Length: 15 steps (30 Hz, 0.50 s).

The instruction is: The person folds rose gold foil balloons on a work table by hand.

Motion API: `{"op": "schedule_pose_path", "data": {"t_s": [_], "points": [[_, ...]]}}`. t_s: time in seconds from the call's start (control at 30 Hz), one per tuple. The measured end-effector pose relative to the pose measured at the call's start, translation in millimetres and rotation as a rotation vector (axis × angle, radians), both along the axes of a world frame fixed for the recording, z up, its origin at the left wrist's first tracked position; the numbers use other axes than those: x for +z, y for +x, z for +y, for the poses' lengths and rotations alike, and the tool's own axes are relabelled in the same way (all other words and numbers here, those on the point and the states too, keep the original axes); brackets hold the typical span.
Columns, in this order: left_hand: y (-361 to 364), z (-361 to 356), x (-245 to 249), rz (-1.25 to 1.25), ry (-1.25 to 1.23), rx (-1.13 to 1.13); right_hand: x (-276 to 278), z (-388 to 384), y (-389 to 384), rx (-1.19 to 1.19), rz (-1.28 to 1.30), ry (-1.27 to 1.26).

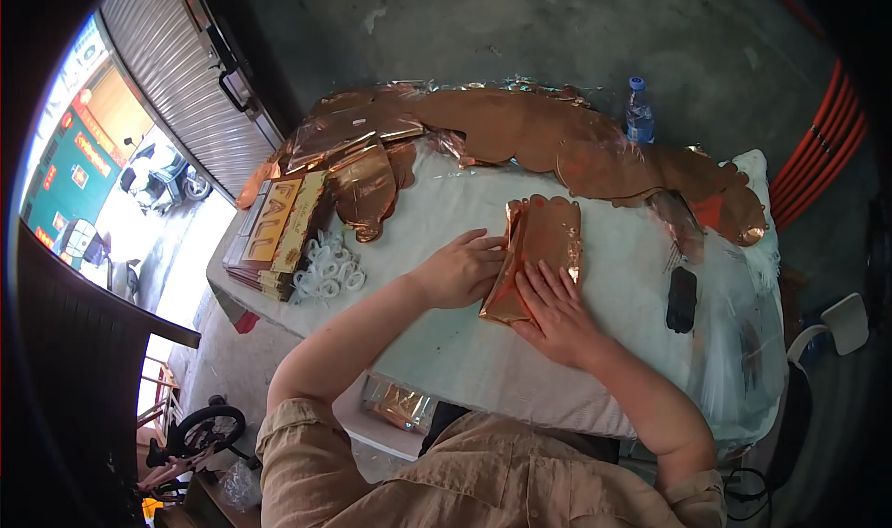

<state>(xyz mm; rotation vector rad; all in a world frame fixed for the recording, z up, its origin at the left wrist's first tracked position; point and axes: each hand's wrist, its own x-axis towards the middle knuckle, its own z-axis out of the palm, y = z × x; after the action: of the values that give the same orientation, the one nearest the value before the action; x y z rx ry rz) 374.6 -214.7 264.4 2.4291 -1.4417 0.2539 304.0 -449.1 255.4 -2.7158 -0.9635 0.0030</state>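
A flat, copper-coloured foil balloon (555, 231) lies folded into a narrow upright rectangle on the white-covered table, its far edge scalloped. My right hand (560, 316) rests on its near part, fingers stretched out and palm down. At the left edge of the foil is my left hand (462, 270), its slightly bent fingers touching the fold. What lies under those fingertips is partly hidden. More flat copper foil pieces (511, 124) are spread in a long pile along the table's far side, some in clear plastic.
Left on the table are a stack of printed "FALL" packs (276, 221) and a heap of white ring-like coils (329, 266). A black object (681, 300) and clear plastic bags (729, 361) lie right. A water bottle (638, 112) stands at the far edge. A chair (832, 328) is at right.
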Motion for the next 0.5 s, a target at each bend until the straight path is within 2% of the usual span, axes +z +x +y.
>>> {"op": "schedule_pose_path", "data": {"t_s": [0.17, 0.23, 0.33, 0.5], "points": [[0.1, -0.2, 4.3, -0.032, 0.004, -0.024, -3.8, -1.4, 1.1, 0.011, -0.029, 0.020], [0.9, 2.5, -5.9, 0.168, -0.109, 0.039, -3.1, -2.0, 1.2, 0.010, -0.015, 0.007], [1.8, 5.5, -4.5, 0.139, -0.070, 0.019, 1.1, -3.4, 2.7, 0.020, 0.023, -0.010], [2.5, 8.1, -2.5, 0.192, -0.143, -0.008, 17.4, -4.7, 4.7, 0.041, 0.187, -0.027]]}}
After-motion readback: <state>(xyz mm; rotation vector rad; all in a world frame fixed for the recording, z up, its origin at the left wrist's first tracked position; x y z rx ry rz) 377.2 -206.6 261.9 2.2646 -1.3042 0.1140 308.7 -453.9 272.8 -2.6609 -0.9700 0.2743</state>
